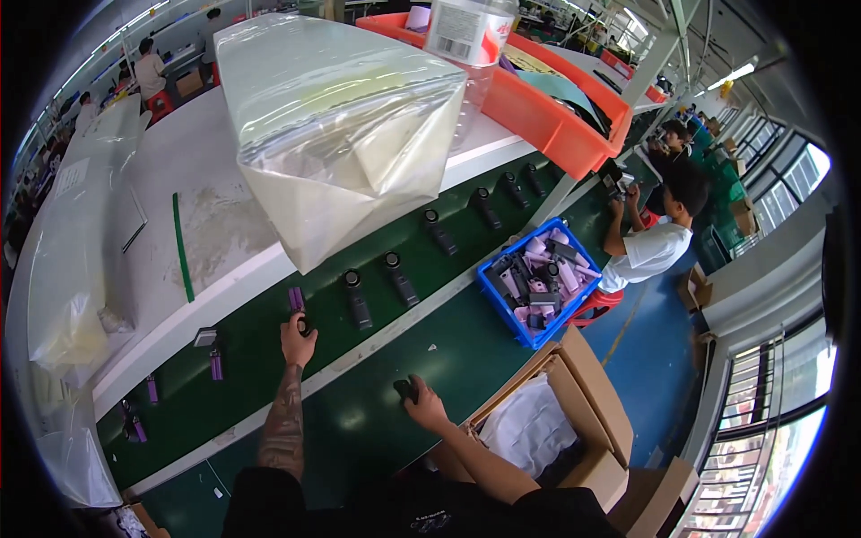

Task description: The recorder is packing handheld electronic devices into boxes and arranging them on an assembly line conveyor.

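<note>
My left hand (296, 342) reaches over the green belt, its fingers closed around a handheld device with a purple body (296, 298) and a dark rounded end near the thumb. My right hand (428, 408) is above the green worktop, closed on a small black part (406, 391) whose kind I cannot make out. To the right of my left hand stretches a row of dark handheld devices with round heads, the nearest one (357, 300) lying on the belt. Further left lie several purple devices, one of them (215, 365) beside a grey piece.
A blue crate (496, 316) full of purple and black parts stands at the right. Below it is an open cardboard box (595, 399) with white wrapping. A plastic-wrapped stack (350, 117) and an orange bin (560, 134) rest on the shelf (202, 260). A co-worker (659, 247) sits beyond.
</note>
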Motion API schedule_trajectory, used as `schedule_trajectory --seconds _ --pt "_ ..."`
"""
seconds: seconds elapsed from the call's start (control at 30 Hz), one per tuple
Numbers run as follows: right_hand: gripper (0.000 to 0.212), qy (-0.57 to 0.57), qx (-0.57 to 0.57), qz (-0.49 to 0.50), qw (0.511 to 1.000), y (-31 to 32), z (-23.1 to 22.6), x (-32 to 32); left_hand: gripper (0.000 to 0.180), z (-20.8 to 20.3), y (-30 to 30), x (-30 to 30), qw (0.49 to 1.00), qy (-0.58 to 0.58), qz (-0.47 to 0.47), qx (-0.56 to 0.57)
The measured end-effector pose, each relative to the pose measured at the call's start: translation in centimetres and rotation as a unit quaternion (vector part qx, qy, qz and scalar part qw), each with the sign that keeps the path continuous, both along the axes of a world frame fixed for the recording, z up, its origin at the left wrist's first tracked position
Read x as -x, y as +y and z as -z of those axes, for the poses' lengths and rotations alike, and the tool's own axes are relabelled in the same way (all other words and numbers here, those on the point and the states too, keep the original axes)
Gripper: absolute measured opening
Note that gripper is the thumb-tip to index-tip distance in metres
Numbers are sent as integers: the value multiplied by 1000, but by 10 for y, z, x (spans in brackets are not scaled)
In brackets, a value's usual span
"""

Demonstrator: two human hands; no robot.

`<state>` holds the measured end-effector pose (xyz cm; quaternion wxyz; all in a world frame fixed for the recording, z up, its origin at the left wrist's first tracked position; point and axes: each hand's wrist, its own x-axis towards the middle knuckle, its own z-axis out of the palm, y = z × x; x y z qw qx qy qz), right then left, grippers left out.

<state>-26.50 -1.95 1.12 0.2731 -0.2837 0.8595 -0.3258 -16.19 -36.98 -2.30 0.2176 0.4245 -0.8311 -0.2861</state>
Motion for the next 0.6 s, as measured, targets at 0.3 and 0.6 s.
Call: schedule_trajectory --seconds 0.3,0.6 --pt "37 -438 226 111 863 -3 -87 10 46 -120 139 -57 713 559 -150 -395" --pt "41 48 315 -157 935 -23 -176 -49 54 -193 204 -41 540 641 -29 -546"
